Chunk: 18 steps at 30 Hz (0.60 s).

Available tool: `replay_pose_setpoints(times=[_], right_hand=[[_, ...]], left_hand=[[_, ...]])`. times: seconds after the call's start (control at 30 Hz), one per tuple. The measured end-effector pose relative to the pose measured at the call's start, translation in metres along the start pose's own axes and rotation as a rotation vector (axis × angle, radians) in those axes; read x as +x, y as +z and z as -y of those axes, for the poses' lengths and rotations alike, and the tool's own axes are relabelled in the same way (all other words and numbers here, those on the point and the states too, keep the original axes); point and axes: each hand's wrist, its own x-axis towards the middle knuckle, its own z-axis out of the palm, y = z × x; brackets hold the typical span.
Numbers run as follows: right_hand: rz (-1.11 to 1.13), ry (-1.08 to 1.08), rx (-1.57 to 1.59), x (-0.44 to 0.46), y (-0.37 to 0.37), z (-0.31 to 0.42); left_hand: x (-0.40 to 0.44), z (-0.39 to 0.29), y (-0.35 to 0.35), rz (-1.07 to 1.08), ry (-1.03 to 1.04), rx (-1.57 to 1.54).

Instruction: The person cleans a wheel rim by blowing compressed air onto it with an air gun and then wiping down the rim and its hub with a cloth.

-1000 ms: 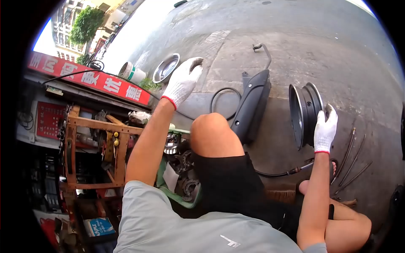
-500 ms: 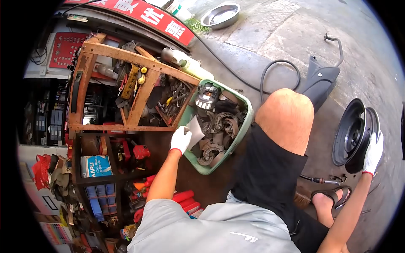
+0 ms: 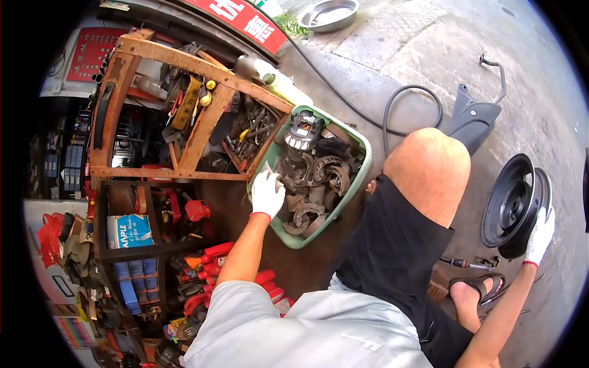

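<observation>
My left hand [image 3: 268,193], in a white glove with a red cuff, is at the left edge of a green bin [image 3: 291,240]. Its fingers curl round a piece of grey sheet [image 3: 267,167], mostly hidden by the hand. Used brake shoes [image 3: 331,174] and other worn metal parts lie in the bin. At the right, my right hand [image 3: 540,237], gloved the same way, rests with its fingers around the rim edge of a black wheel [image 3: 514,205]. The wheel stands upright on the ground, leaning a little.
An orange-brown metal frame [image 3: 178,175] with tools stands left of the bin. Beyond my knee lie a black hose [image 3: 388,116] and a dark plastic-covered part [image 3: 473,118]. A metal basin [image 3: 330,16] sits farther off. Below the wheel are a cable fitting [image 3: 469,264] and my sandalled foot.
The view has swung left and down. My left hand has come from outstretched in the air to the bin and closed on the grey sheet. My right hand has stayed at the wheel.
</observation>
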Motion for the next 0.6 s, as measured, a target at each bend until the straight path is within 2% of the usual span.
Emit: replay_pose_setpoints(times=[0.07, 0.23, 0.43, 0.57, 0.6], right_hand=[[0.0, -0.008, -0.009, 0.0, 0.0, -0.004], [0.036, -0.014, 0.016, -0.001, -0.003, -0.002], [0.042, -0.007, 0.011, 0.002, -0.003, -0.012], [0.059, 0.017, -0.009, 0.007, -0.003, -0.02], [0.058, 0.022, -0.005, 0.008, -0.002, -0.021]], left_hand=[[0.0, 0.004, -0.003, -0.092, -0.057, -0.01], [0.004, 0.026, -0.017, -0.152, -0.213, -0.059], [-0.003, 0.069, -0.022, -0.134, -0.426, -0.196], [-0.009, 0.079, -0.016, -0.143, -0.417, -0.209], [-0.008, 0.074, -0.017, -0.152, -0.363, -0.241]])
